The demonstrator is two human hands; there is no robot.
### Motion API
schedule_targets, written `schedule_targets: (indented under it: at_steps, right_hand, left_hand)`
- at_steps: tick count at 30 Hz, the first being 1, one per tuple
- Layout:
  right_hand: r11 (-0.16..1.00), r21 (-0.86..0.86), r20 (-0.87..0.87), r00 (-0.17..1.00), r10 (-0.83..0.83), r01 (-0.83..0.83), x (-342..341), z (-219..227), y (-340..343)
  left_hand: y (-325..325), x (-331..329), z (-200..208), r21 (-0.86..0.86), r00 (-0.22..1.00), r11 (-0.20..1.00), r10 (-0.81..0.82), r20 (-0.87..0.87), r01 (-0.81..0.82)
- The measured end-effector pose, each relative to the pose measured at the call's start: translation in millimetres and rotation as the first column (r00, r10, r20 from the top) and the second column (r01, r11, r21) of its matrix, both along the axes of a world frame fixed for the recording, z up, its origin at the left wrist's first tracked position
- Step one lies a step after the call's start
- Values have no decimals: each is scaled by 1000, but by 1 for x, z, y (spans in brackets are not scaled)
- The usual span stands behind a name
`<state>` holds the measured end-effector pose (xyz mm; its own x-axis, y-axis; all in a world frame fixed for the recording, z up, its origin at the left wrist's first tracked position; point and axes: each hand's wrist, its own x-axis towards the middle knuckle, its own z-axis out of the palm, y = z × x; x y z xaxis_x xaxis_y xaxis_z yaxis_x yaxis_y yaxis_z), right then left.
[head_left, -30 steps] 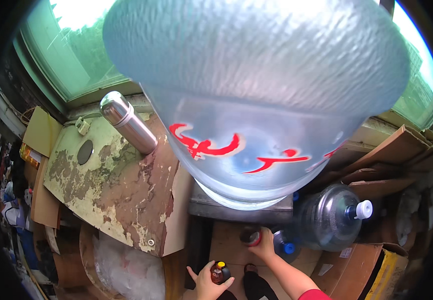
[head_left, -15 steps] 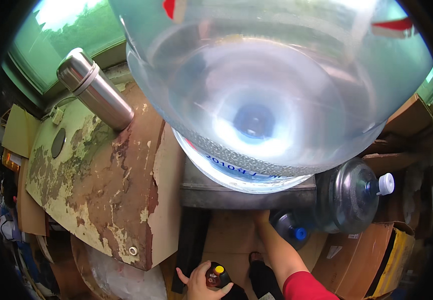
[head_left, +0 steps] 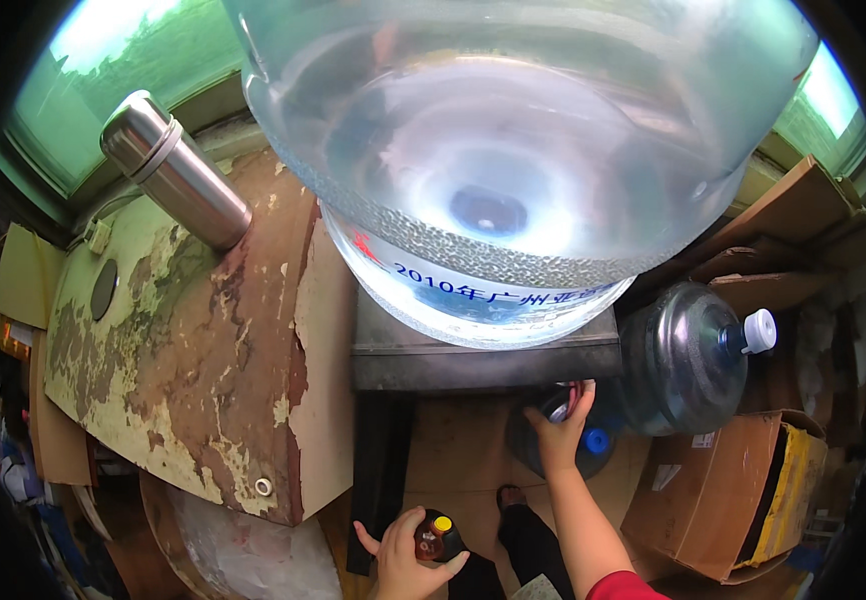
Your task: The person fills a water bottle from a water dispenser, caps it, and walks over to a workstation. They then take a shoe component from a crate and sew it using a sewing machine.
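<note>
Below the water jug (head_left: 493,150): two items, both held

Left hand (head_left: 405,558): wrapped round a dark bottle (head_left: 427,545), its yellow cap (head_left: 441,524) on. Right hand (head_left: 560,432): curled round a red-edged item (head_left: 574,396), mostly hidden, at the dark stand (head_left: 483,372)'s front edge.

Stage: both items gripped, bottle closed; what remains cannot be told.

Edges: stand directly beyond right hand; blue-capped jug (head_left: 593,462) just beside it; peeling bench (head_left: 193,370) beyond and left of left hand.

Room: tiled floor (head_left: 458,450) visible between the hands; cardboard box (head_left: 703,500) bounds right forearm's outer side.

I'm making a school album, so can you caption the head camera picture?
Left hand holding a yellow-capped bottle, right hand by the black stand under a big water jug.
</note>
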<state>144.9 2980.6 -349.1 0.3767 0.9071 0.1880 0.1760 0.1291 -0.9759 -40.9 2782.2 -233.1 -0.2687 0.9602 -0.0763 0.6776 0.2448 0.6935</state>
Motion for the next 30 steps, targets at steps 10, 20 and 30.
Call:
schedule_targets:
  at_steps: [10,20,30]
  right_hand:
    - [991,70,221,971,93,-111,-8,-28,40]
    - [964,254,806,569,-165,-80,-14,-42,50]
    - [976,207,401,904,-145,65,-23,-24,48]
  left_hand:
    - [1,-2,0,-27,999,998,-48,3,48]
    - [5,-4,11,-65,997,996,-68,-22,67]
    - [-1,-40,22,-83,956,954,-291,-42,287]
